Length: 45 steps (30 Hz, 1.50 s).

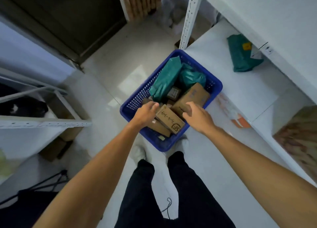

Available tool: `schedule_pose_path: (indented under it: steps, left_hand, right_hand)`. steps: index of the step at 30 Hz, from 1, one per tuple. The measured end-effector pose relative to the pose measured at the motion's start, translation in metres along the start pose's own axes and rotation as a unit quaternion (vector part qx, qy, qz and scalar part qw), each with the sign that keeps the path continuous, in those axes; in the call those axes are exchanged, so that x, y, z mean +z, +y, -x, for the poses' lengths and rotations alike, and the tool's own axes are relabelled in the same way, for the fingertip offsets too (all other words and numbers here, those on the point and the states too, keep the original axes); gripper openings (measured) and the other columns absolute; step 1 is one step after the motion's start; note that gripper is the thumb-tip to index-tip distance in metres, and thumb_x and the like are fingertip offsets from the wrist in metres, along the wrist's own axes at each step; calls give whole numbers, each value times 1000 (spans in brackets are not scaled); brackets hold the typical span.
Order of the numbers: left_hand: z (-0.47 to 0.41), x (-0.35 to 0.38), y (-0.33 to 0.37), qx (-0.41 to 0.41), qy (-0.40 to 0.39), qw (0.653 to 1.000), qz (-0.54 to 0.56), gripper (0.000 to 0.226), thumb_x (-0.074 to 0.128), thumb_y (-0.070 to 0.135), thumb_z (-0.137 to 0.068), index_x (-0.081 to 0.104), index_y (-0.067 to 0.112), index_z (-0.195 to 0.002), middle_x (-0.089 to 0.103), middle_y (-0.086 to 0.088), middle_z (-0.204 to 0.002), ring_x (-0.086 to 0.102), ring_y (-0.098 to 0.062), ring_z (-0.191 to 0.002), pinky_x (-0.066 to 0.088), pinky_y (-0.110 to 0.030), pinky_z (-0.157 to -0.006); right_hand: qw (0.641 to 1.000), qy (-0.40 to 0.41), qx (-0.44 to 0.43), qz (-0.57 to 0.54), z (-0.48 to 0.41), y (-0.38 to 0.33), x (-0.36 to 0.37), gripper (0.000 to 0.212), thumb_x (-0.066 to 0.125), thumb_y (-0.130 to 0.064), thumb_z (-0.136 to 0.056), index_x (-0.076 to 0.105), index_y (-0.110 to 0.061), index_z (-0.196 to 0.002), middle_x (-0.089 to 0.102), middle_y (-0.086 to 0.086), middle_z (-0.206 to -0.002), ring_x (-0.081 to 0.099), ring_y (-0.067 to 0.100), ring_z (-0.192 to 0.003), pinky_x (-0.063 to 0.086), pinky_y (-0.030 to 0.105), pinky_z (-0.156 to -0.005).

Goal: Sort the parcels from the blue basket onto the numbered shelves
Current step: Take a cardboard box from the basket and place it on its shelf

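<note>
The blue basket (171, 142) stands on the floor in front of the person's feet, just beside the corner of the white shelf unit (214, 44) on the right. It is still quite full. I can see a long green parcel (164, 80), a crumpled green bag (192, 76), a small dark box (174, 92), a larger cardboard box (192, 97), and near the front a flat cardboard box with an SF mark (169, 118) that lies on another brown box.

Both hands reach down into the basket. The left hand (145, 112) has its fingers curled at the far left end of the SF box and seems to touch it, but I cannot tell if the grip is already closed on it. The right hand (197, 116) is half open, fingers bent, over the right side of the same box, and it holds nothing yet.

On the right shelf one green parcel (243, 56) already lies flat, well apart from the basket, so I judge that at least one parcel is sorted. A red and white packet (236, 118) also lies on this shelf. No shelf numbers are readable here. Most of the work is left: about six parcels or more wait in the basket, and the SF box looks like the next one to go.
</note>
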<state>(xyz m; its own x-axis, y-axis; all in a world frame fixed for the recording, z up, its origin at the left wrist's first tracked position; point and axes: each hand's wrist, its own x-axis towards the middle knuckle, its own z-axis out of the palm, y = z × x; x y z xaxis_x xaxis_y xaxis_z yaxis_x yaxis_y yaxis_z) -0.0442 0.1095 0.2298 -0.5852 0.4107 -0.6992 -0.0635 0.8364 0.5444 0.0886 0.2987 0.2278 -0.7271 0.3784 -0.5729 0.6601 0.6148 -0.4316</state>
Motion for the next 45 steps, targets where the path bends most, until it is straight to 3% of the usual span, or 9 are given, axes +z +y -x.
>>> schedule_pose_path:
  steps: [4,10,20,25,30,35,40,43,45]
  left_hand:
    - [-64,38,-53,-26,-30,999,12,42,35,43,-107,57,20,-135,60,-2,-129,54,-24,-122,38,-28,-95]
    - [-161,101,-134,-53,-60,997,-13,45,33,42,-107,44,23,-146,56,-8,-142,50,-32,-131,41,-39,-104]
    - [-256,162,-204,-42,-46,998,6,50,41,27,-106,31,35,-154,57,-7,-142,50,-33,-131,43,-51,-107]
    - [-253,166,-211,-58,-38,997,42,50,42,31,-106,32,36,-155,56,-3,-144,47,-28,-136,39,-44,-113]
    - [-245,155,-201,-69,-50,995,59,52,41,29,-107,28,33,-157,52,0,-148,47,-24,-135,40,-32,-104]
    - [-228,135,-184,-60,-53,994,68,49,38,28,-106,32,35,-155,52,2,-148,45,-24,-136,39,-42,-112]
    - [-192,103,-142,-50,-71,987,132,52,44,15,-97,49,34,-144,61,0,-138,56,-23,-125,48,-47,-105]
    - [-156,78,-105,-8,-97,985,141,51,42,13,-100,47,34,-146,55,5,-141,52,-18,-129,46,-41,-108]
    - [-128,60,-78,23,-100,984,144,47,41,11,-102,48,33,-142,57,13,-128,57,-9,-116,49,-29,-100]
  right_hand:
    - [999,-40,25,17,-45,26,70,62,58,-41,-98,35,-20,-151,49,9,-150,50,33,-132,46,43,-97]
    - [995,-64,59,56,-112,64,187,68,65,-36,-93,33,-12,-148,44,15,-138,45,37,-128,44,47,-94]
    - [986,-42,81,140,-191,112,283,128,78,-62,-75,1,-3,-158,29,20,-151,36,36,-137,35,47,-113]
    - [984,-22,68,162,-195,113,289,125,80,-62,-70,11,-2,-155,38,17,-142,42,34,-129,38,46,-109]
    - [986,-14,63,154,-193,106,273,109,79,-71,-62,33,-5,-135,46,13,-130,49,31,-117,46,42,-95]
    - [989,-4,69,129,-173,91,241,110,73,-81,-60,34,-7,-132,45,12,-130,48,31,-118,47,42,-88]
    - [992,8,102,74,-126,73,196,112,72,-80,-62,31,-9,-138,44,11,-137,46,31,-125,46,43,-93]
    - [989,38,143,23,-88,58,165,113,74,-78,-62,30,-12,-142,45,10,-139,47,30,-126,46,45,-96]
    - [984,57,168,-24,-60,42,143,114,74,-77,-63,28,-14,-145,45,9,-141,48,30,-127,47,45,-99]
